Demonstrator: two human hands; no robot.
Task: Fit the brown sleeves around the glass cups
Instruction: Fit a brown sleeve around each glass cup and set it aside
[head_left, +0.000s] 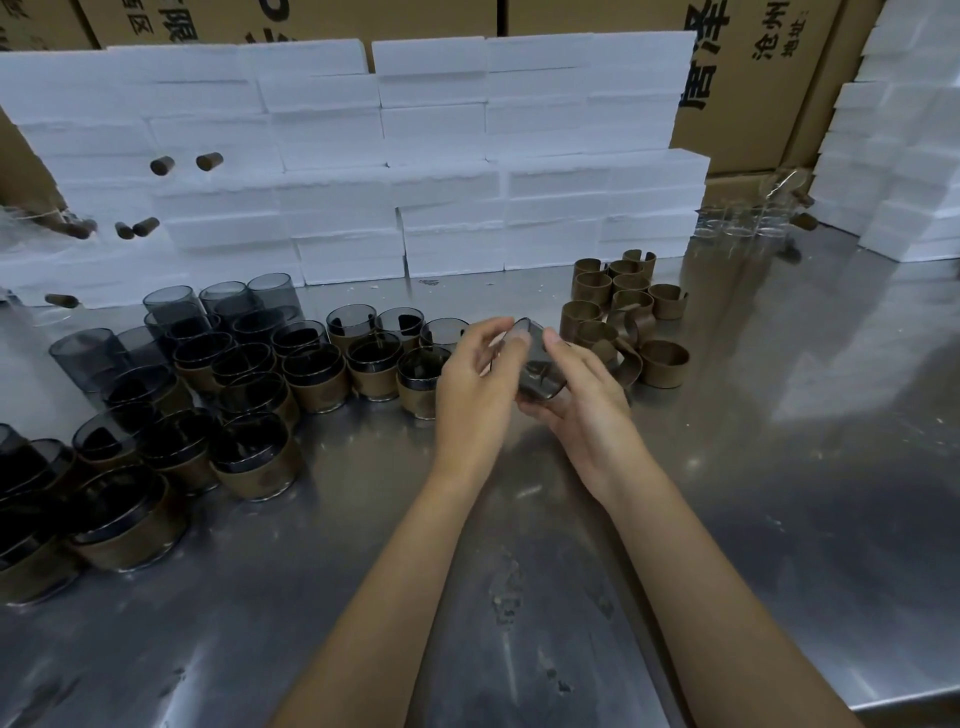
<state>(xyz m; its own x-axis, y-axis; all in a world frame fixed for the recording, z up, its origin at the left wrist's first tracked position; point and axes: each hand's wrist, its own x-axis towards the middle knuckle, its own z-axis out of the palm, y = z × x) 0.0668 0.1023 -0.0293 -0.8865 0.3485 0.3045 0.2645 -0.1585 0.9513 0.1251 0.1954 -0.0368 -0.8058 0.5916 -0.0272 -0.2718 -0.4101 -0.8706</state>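
You hold one smoky glass cup (537, 364) between both hands, lifted just above the steel surface (779, 415). Your left hand (475, 384) pinches it at the rim, fingers curled over the top and thumb against the near side. Your right hand (582, 400) cradles it from below and from the right, thumb pressing on the upper wall and fingers wrapped under the base. The cup is tilted, its mouth turned away from you and to the left. Whether it carries a sleeve yet you cannot tell; your fingers cover most of it.

Just beyond and to the right of your right hand lies a cluster of loose brown sleeves (623, 317), open rings standing or leaning against one another, the nearest touching or almost touching your fingers.

Left of your left hand stand the finished cups (317, 374), each with a brown band round its lower half, packed in rows that run away toward your far left. Behind them, farther from that hand, are bare grey cups (171, 306) with no bands.

Past both hands a wall of white foam blocks (441, 171) rises from the surface, with cardboard boxes (753, 93) behind it. Far beyond your right hand a few clear glasses (737, 223) stand by more foam.
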